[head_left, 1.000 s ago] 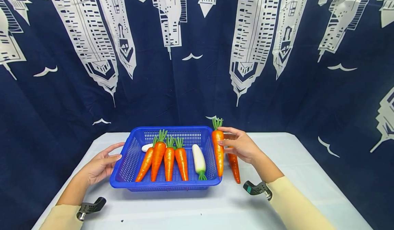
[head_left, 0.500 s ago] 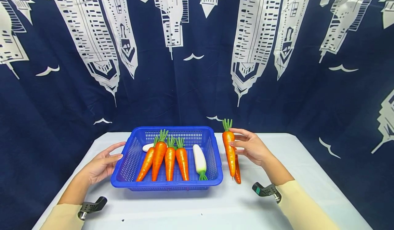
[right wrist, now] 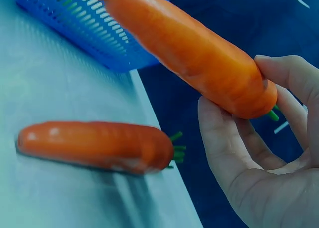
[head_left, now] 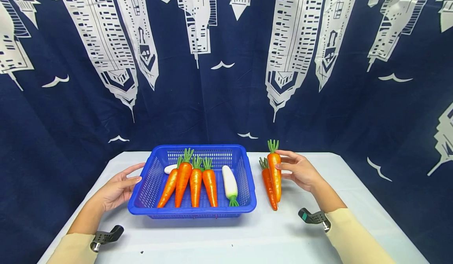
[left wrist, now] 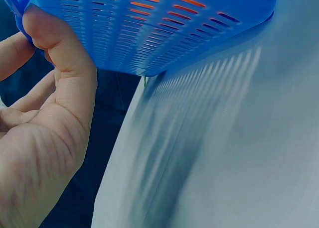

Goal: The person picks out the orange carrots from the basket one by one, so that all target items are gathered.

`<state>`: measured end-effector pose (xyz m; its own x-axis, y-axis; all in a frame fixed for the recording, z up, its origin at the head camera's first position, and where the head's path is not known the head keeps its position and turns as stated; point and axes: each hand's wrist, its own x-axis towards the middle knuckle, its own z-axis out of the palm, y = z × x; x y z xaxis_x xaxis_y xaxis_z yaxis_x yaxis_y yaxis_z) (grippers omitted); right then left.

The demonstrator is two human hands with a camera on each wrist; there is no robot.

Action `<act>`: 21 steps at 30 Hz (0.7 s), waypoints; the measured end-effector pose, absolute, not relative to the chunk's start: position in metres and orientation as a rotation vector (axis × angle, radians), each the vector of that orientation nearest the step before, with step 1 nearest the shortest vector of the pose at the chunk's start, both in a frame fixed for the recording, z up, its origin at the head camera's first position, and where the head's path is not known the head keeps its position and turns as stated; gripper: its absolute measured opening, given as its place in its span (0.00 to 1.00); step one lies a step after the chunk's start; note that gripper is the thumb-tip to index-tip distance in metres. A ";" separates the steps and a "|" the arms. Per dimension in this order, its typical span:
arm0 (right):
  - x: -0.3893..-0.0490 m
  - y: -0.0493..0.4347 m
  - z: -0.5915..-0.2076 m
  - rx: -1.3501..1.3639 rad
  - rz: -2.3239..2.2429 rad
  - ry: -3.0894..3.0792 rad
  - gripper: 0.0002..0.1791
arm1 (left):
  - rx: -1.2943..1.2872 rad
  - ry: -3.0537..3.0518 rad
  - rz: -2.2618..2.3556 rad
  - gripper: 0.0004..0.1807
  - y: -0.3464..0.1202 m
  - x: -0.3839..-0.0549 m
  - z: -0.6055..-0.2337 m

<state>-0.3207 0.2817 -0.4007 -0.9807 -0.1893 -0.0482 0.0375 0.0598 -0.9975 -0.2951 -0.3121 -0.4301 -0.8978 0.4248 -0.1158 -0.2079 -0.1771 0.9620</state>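
Observation:
In the head view my right hand [head_left: 299, 171] pinches an orange carrot [head_left: 274, 175] near its green-stemmed top, holding it above the table. Close to its left, a second, redder carrot [head_left: 269, 185] lies on the table; the right wrist view shows a gap between this lying carrot [right wrist: 97, 146] and the held carrot [right wrist: 194, 54]. My left hand [head_left: 116, 189] grips the left rim of a blue perforated basket [head_left: 191, 211], thumb [left wrist: 60, 44] against the rim. Inside the basket are several carrots [head_left: 182, 181] and a white radish [head_left: 230, 183], leaf end toward me.
Another white piece [head_left: 170, 169] shows partly behind the carrots in the basket. The table [head_left: 198, 244] has a pale cover. Behind it hangs a navy curtain [head_left: 219, 107] printed with white buildings.
My right hand has carried the carrot rightward from the basket's right rim, past the front of the lying carrot, which now shows again on its left. My left hand stays at the basket.

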 end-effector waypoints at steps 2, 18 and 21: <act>-0.321 0.286 -0.403 -0.151 -2.027 2.163 0.31 | 0.249 1.695 2.119 0.28 -0.312 -0.295 -0.430; -0.332 0.314 -0.425 -0.161 -1.960 2.119 0.32 | 0.232 1.713 2.116 0.32 -0.312 -0.296 -0.431; -0.335 0.318 -0.429 -0.171 -1.964 2.088 0.29 | 0.220 1.719 2.116 0.33 -0.312 -0.296 -0.430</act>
